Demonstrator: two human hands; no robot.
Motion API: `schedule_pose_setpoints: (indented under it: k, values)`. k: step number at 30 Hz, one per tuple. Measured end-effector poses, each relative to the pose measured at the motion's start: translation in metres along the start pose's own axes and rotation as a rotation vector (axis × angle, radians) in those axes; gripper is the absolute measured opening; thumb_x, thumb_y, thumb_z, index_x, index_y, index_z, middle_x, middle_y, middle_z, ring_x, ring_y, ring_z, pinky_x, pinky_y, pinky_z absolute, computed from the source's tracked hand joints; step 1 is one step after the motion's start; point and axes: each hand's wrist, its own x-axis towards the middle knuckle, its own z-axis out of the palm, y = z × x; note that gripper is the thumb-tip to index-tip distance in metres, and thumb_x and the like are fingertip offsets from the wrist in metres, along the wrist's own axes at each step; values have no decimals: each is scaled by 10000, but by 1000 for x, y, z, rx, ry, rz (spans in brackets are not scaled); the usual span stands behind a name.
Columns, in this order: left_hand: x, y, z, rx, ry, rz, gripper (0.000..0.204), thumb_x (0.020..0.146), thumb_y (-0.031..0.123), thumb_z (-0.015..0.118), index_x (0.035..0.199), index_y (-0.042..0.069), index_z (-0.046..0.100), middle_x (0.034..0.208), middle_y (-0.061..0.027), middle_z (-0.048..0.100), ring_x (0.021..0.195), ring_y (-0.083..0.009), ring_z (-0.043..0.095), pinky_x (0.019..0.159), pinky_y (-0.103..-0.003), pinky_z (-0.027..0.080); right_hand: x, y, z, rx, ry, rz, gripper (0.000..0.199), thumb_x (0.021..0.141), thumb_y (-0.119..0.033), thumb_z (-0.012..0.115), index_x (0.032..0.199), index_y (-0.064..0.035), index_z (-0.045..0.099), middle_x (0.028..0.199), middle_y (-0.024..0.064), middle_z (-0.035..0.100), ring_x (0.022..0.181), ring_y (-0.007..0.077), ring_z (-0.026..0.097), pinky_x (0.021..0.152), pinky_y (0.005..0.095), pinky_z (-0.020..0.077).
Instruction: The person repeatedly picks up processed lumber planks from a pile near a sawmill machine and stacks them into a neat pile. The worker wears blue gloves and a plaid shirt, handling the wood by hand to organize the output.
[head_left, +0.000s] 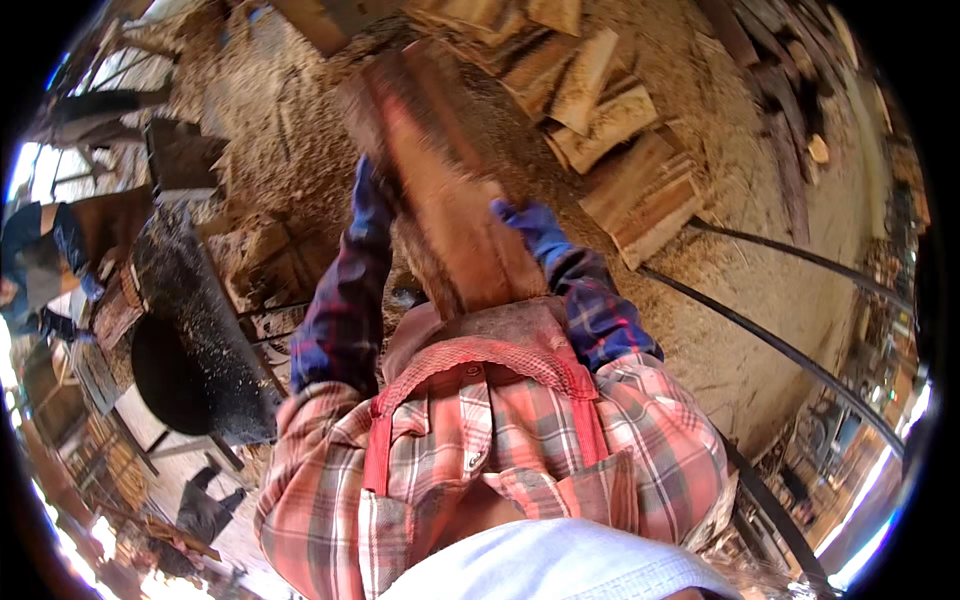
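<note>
A thick reddish-brown wooden slab point(455, 215) with rough, bark-like edges tilts up in front of my body. Its near end rests against the brown apron point(480, 325) at my waist, and its far end is smeared by motion. Along the slab's left edge, my left hand point(371, 196) in a blue glove is closed on it, with the fingers partly hidden. On the opposite edge my right hand point(535, 226), also blue-gloved, grips the wood with its thumb side toward the top face. Dark plaid sleeves cover both forearms.
Cut wooden slabs point(600, 120) lie at the upper right, with long logs point(785, 130) beyond. Dark rods point(790, 355) cross the right side. A black machine table point(200, 270) stands left, and a co-worker's sleeve point(70, 240) shows farther left. Sawdust point(275, 110) covers the ground.
</note>
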Motion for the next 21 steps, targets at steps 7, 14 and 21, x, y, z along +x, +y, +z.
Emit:
schedule_pose_setpoints:
  k: [7,14,21]
  values:
    - [11,-43,111,484,-501,304,305,872,249,561,1059,9,577,1028,-90,607,956,-182,562,868,-291,434,-27,-13,-205,-38,643,110,675,803,-518,575,1131,70,533,1069,121,589,895,208,567,755,324,458]
    - [-128,35,-202,591,473,125,264,841,272,603,946,31,627,762,-37,612,640,-120,542,573,-257,436,137,81,-102,-30,-263,493,372,888,-459,463,871,-108,587,711,19,558,623,174,491,512,328,404]
    - [-225,82,-375,210,849,707,206,844,181,577,942,5,619,801,-21,605,688,-116,562,627,-256,476,170,67,278,-639,-929,-81,494,864,-459,501,1155,-64,443,1041,88,438,953,216,428,768,311,353]
